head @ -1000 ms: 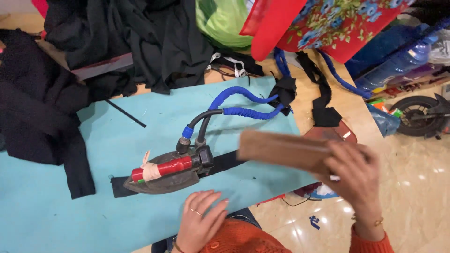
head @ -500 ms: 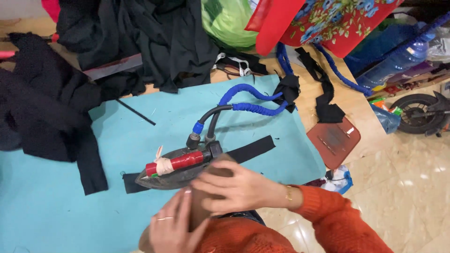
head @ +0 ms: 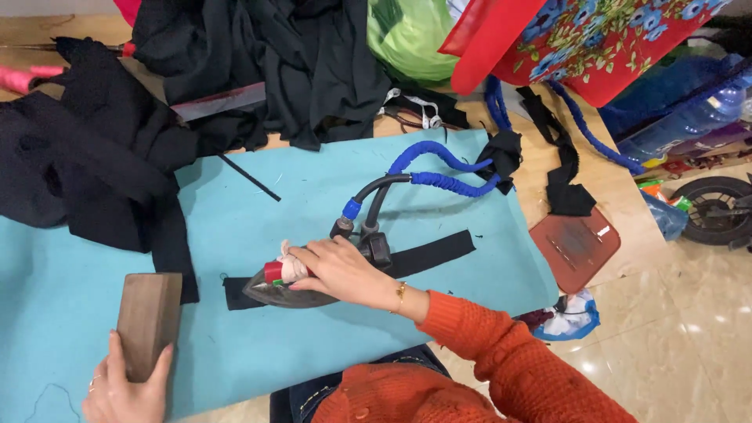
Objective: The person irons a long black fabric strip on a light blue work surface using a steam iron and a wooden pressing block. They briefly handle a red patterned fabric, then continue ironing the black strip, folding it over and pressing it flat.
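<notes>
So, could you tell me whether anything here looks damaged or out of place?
The iron's handle under the right hand is bound with a white rag, like a makeshift repair. Black cloth spills in loose heaps over the blue mat's edge.

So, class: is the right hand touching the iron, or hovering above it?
Touching. The head view shows the right hand wrapped around the red handle of the iron, fingers closed on it with no gap, while the iron rests on the black fabric strip.

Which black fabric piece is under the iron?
The long narrow black strip lying flat on the blue mat; the iron sits on its left part. The other black fabrics are bunched heaps at the mat's upper left.
</notes>
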